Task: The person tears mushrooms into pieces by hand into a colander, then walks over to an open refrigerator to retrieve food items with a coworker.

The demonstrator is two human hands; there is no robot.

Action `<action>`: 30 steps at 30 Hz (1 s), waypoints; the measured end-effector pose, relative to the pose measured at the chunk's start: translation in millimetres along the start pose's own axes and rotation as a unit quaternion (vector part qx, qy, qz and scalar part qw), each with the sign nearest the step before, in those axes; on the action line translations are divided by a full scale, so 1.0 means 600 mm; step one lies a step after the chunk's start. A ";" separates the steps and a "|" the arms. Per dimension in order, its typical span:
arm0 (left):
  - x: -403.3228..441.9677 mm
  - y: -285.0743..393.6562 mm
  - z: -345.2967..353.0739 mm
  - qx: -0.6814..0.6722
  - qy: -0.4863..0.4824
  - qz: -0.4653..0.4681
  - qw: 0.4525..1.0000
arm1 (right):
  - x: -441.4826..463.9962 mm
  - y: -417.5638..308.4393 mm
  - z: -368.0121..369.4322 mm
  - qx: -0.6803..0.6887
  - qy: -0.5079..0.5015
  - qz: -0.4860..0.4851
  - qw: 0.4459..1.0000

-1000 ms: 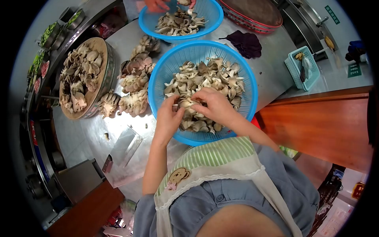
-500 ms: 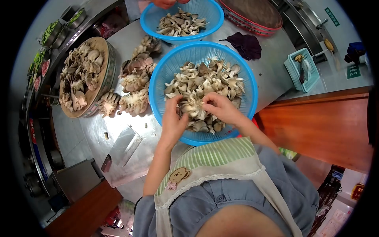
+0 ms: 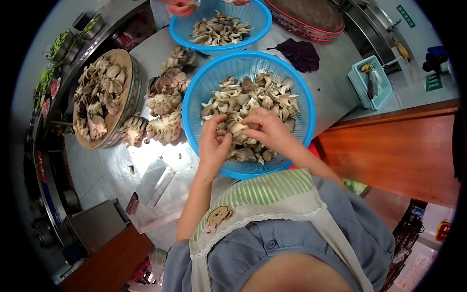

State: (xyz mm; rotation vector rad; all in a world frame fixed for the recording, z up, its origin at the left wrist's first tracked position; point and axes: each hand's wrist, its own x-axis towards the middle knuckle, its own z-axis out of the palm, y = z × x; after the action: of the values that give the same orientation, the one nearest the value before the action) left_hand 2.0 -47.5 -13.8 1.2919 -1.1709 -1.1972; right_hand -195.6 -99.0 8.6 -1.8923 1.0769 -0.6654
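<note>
- Left hand (image 3: pixel 214 145): fingers curled about a mushroom cluster (image 3: pixel 237 128).
- Right hand (image 3: pixel 272 130): thumb and fingertips pinching the same cluster.
- Cluster over loose mushrooms (image 3: pixel 272 100), within the near blue basket (image 3: pixel 253 61).
- Cleaver (image 3: pixel 150 180) flat on the steel table (image 3: pixel 335 87).

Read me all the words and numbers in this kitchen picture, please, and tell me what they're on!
No word or number is clear enough to read.
Upper green sign, top right: pale marks, too small to read.
Lower green sign, right side: pale marks, too small.
Red label, far right: too blurred.
</note>
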 end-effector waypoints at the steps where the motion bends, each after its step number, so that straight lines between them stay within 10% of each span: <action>1: 0.000 -0.004 -0.002 0.001 0.002 0.000 1.000 | 0.003 0.005 0.000 0.001 -0.001 -0.002 1.000; 7: 0.002 -0.012 0.002 0.079 0.012 0.001 0.997 | 0.006 0.025 0.006 -0.095 0.029 -0.095 0.991; 9: 0.004 -0.013 -0.001 0.110 0.024 -0.011 0.994 | 0.002 0.031 -0.002 0.214 0.047 0.131 0.967; 11: 0.005 -0.015 -0.002 0.087 0.026 -0.015 0.996 | 0.000 0.030 -0.030 0.236 0.069 0.153 0.957; 14: 0.007 -0.016 0.000 0.052 0.025 -0.028 0.998 | -0.003 0.012 -0.059 -0.083 0.179 0.064 0.978; 18: 0.016 -0.004 0.005 0.024 0.024 -0.047 0.998 | -0.013 -0.011 -0.035 -0.062 0.017 0.019 0.998; 30: 0.035 -0.009 0.031 0.053 0.043 0.013 0.998 | -0.008 -0.009 0.024 -0.224 0.113 -0.078 0.965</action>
State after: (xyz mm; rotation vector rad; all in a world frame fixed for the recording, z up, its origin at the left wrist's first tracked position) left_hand -15.5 -69.1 -20.8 1.3900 -1.1964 -1.0627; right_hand -184.7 -87.4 5.7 -2.3500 1.3168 -0.7915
